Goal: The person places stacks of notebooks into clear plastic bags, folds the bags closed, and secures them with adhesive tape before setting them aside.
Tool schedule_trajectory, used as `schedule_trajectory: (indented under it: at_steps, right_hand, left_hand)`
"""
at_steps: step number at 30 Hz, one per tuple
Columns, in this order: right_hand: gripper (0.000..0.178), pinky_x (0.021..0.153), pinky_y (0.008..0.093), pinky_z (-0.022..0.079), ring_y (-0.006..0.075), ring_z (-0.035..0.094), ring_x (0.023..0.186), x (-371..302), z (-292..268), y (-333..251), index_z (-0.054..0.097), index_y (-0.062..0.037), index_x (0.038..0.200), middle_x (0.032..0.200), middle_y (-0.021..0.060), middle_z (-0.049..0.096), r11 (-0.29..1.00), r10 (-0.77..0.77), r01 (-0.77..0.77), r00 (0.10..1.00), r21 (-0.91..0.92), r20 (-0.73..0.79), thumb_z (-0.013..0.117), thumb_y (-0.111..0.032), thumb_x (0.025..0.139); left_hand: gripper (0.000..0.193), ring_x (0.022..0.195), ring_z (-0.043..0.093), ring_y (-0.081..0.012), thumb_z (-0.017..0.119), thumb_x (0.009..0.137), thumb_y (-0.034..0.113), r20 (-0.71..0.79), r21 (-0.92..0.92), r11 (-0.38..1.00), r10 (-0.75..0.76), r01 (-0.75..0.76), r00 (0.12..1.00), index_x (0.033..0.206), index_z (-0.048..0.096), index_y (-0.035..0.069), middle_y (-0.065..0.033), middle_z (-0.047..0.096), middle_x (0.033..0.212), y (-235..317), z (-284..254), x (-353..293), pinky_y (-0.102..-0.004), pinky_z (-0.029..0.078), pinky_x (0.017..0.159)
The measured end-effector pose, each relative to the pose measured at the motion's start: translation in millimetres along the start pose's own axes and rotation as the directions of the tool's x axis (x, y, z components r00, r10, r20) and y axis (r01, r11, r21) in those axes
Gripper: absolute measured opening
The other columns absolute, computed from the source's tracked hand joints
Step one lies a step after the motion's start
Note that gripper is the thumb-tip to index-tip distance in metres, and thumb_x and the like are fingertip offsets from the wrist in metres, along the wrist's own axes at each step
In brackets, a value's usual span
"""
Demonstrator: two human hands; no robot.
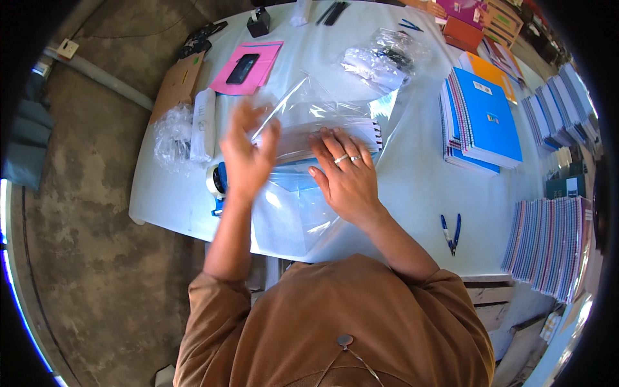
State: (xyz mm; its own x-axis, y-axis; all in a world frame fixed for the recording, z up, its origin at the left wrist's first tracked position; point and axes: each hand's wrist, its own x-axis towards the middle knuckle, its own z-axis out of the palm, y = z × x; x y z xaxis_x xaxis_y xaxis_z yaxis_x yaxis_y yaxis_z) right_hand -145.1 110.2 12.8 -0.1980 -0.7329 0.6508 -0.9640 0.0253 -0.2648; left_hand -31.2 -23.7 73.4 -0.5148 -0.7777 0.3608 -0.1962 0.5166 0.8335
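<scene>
Your brown shirt (354, 303) is nearest. Spiral-bound stack (295, 144), under clear film (309, 97), lies left-to-right beneath your flat right hand (351, 171), fingers slightly apart; your left hand (250, 158) blurs near its left end, grip undeterminable.

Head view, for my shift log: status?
Right hand flat on plastic-covered notebooks. Left hand blurred, grip unclear. Blue tape dispenser beside left wrist.
</scene>
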Motion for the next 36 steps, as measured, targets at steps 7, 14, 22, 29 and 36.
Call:
schedule_trajectory:
  at_steps: [7, 14, 22, 29, 36]
  right_hand:
    - [0.042, 0.100, 0.0383, 0.031, 0.0233, 0.041, 0.122, -1, -4, 1, 0.051, -0.0095, 0.126, 0.129, 0.0064, 0.048, 1.000, 0.015, -0.015, 0.999, -0.002, 0.034, 0.056, -0.024, 0.086]
    - [0.038, 0.098, 0.0382, 0.033, 0.0230, 0.045, 0.118, -2, 0, -1, 0.055, -0.0087, 0.121, 0.124, 0.0062, 0.052, 1.000, 0.020, -0.020, 0.999, 0.014, -0.026, 0.056, -0.018, 0.084]
    - [0.015, 0.097, 0.0369, 0.036, 0.0231, 0.050, 0.110, -4, 24, 20, 0.065, -0.0055, 0.091, 0.109, 0.0076, 0.057, 0.982, -0.063, 0.101, 0.973, 0.162, -0.223, 0.059, -0.006, 0.078]
    - [0.031, 0.085, 0.0348, 0.041, 0.0203, 0.053, 0.102, 6, 31, 28, 0.059, -0.0092, 0.097, 0.105, 0.0007, 0.063, 0.895, 0.108, 0.137, 0.856, 0.424, -0.505, 0.068, 0.004, 0.070]
    - [0.020, 0.081, 0.0296, 0.041, 0.0168, 0.056, 0.094, 6, 46, 43, 0.057, -0.0136, 0.072, 0.099, -0.0033, 0.067, 0.932, -0.095, 0.242, 0.880, 0.269, -0.465, 0.072, -0.002, 0.066]
  left_hand:
    - [0.024, 0.073, 0.062, -0.0155, 0.061, 0.079, 0.007, 0.269, -0.368, 0.916, 0.268, -0.158, 0.925, 0.101, 0.062, -0.002, -0.0098, 0.066, 0.078, 23, -27, 134, -0.0261, 0.049, 0.067]
    - [0.025, 0.087, 0.064, -0.0211, 0.066, 0.084, 0.023, 0.537, 0.311, 0.867, 0.177, -0.389, 0.825, 0.098, 0.066, 0.003, -0.0103, 0.069, 0.093, 11, 13, 68, -0.0323, 0.048, 0.078]
    - [0.015, 0.089, 0.066, -0.0276, 0.070, 0.070, 0.000, 0.112, 0.284, 0.749, 0.595, -0.599, 0.796, 0.085, 0.068, 0.002, -0.0124, 0.068, 0.088, -10, 39, -23, -0.0339, 0.054, 0.075]
    - [0.016, 0.093, 0.066, -0.0244, 0.070, 0.070, -0.006, 0.148, 0.127, 0.706, 0.681, -0.697, 0.717, 0.083, 0.066, 0.002, -0.0116, 0.069, 0.092, -22, 35, -32, -0.0361, 0.051, 0.086]
    - [0.016, 0.082, 0.067, -0.0253, 0.068, 0.070, -0.006, -0.095, 0.089, 0.794, 0.608, -0.602, 0.788, 0.077, 0.060, 0.006, -0.0091, 0.068, 0.083, -37, 26, -90, -0.0352, 0.053, 0.078]
